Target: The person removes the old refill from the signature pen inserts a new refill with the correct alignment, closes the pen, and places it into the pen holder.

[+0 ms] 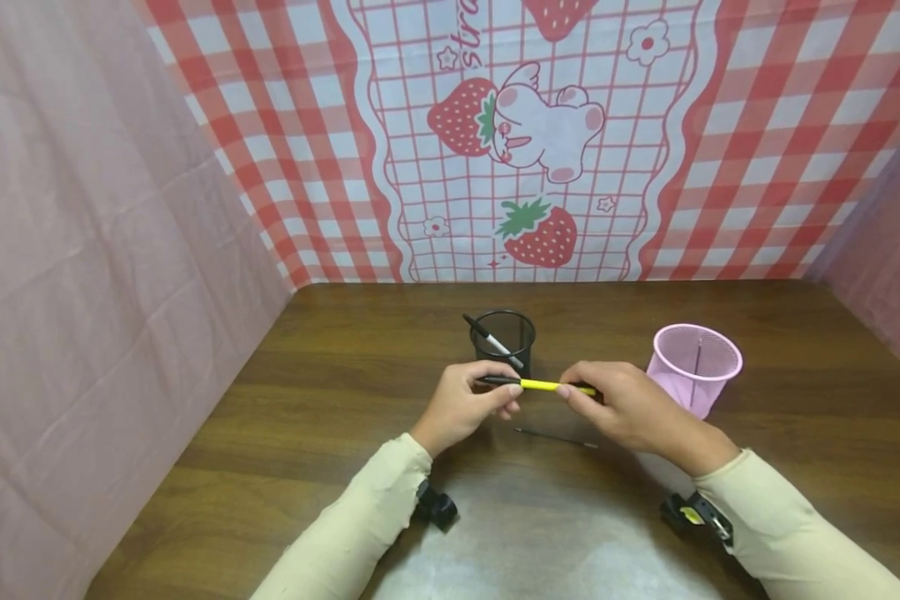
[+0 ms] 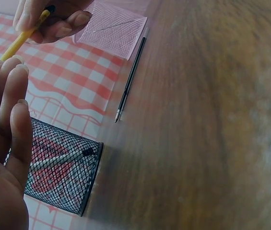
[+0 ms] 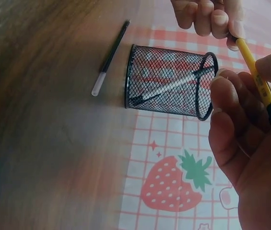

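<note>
A yellow pen barrel with black ends (image 1: 538, 385) is held level above the table. My left hand (image 1: 461, 404) pinches its black end between thumb and fingers. From the other side, my right hand (image 1: 633, 408) pinches the yellow part near its far end, with the dark end showing in the right wrist view. On the table below both hands lies a thin dark pen refill (image 1: 558, 437) with a pale end. Just behind my left hand stands a black mesh pen cup (image 3: 131, 76), holding a black-and-white marker (image 1: 501, 343) that leans on its rim.
A pink mesh cup (image 1: 678, 387) stands to the right, beyond my right hand, with a thin dark stick (image 1: 697, 358) inside. The wooden table (image 1: 330, 417) ends at a strawberry-print cloth (image 1: 495, 242) at the back. Pink cloth (image 1: 120, 250) hangs at the left.
</note>
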Demonstrator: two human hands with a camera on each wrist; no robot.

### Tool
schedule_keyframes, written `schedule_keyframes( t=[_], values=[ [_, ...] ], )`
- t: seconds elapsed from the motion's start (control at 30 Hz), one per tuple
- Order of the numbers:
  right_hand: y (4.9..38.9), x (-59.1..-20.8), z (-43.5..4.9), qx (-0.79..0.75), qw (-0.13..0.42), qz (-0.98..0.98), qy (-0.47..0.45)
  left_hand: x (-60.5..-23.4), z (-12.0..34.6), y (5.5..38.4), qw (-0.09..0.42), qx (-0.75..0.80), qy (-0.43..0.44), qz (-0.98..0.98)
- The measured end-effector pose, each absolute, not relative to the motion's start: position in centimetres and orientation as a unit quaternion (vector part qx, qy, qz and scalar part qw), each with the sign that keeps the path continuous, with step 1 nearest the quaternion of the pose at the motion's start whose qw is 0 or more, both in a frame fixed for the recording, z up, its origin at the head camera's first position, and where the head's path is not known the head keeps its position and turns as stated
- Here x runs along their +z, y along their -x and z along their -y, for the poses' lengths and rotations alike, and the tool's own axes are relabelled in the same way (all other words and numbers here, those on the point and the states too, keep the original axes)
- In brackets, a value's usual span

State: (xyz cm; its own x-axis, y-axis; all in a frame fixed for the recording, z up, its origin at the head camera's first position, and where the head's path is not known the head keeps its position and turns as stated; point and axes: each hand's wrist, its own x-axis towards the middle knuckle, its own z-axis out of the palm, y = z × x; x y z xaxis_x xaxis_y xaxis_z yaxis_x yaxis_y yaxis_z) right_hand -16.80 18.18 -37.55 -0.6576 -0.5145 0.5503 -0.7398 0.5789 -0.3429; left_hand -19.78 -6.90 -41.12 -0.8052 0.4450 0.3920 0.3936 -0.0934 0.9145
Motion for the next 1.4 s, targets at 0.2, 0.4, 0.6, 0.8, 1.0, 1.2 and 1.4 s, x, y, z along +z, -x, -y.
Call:
schedule_keyframes(
  t=[0.2,0.4,0.6,0.8,1.0,1.2,1.4],
  values=[
    [16.71,-37.47,-18.18,0.277,0.194,0.869,-0.360,-41.27,6.86,19.79,0.023,0.670,-0.310,-0.674],
    [16.72,-37.39,-18.22,0.270,0.191,0.870,-0.366,-41.15,6.87,19.68,0.021,0.664,-0.312,-0.679],
    [16.80,-37.44,-18.18,0.267,0.208,0.861,-0.380,-41.05,6.92,19.60,0.023,0.661,-0.307,-0.684],
    [16.88,-37.61,-18.04,0.265,0.229,0.852,-0.389,-40.92,6.93,19.48,0.029,0.659,-0.307,-0.686],
    [16.95,-37.66,-17.95,0.258,0.250,0.844,-0.397,-40.87,6.88,19.51,0.024,0.660,-0.309,-0.684],
    [16.99,-37.74,-17.98,0.257,0.250,0.843,-0.400,-40.81,6.86,19.44,0.026,0.664,-0.305,-0.682],
    [16.83,-37.77,-18.00,0.255,0.244,0.849,-0.394,-40.68,6.86,19.33,0.024,0.665,-0.305,-0.682]
  ],
)
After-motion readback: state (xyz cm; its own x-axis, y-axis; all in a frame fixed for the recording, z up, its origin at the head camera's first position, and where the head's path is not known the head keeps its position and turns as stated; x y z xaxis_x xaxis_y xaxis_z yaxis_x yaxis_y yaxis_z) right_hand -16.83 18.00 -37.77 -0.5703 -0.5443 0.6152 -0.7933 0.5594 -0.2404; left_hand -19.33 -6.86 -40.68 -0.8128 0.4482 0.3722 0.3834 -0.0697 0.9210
